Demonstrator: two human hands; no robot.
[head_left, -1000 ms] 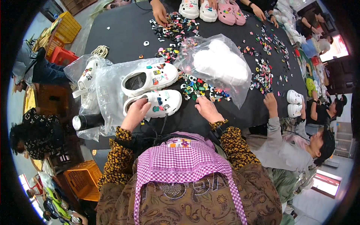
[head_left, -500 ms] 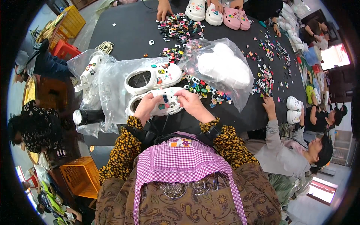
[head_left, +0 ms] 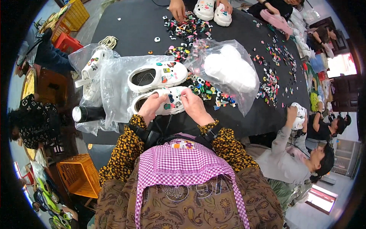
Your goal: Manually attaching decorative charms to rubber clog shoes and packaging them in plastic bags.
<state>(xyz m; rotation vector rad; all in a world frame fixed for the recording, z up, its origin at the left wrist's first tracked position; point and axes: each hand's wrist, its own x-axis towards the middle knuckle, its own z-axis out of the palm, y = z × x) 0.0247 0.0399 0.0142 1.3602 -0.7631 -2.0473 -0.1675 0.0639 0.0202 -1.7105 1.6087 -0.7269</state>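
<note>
Two white clogs with colourful charms lie side by side on a clear plastic bag. My left hand (head_left: 151,105) is closed on the upper of the nearer clog (head_left: 167,108), its thumb beside a dark blue charm (head_left: 171,98). At that clog's toe, my right hand (head_left: 195,108) has thumb and forefinger pinched together against the holes; whatever they hold is hidden. Just beyond both hands rests the second clog (head_left: 176,73), with several charms on its toe. Loose charms (head_left: 207,88) are heaped right beside the toes.
A bagged pair of white shoes (head_left: 232,68) sits to the right. On the left are a black cylinder (head_left: 89,113), another bagged white clog (head_left: 92,68) and a coil of cord (head_left: 108,42). More charm piles (head_left: 187,28) spread across the black table (head_left: 133,30). Co-workers handle clogs at the far and right edges.
My hands stay on the nearer clog, with the right fingers pressed closer to its toe. A co-worker on the right has lifted white clogs; at the far side a pink clog has been raised.
</note>
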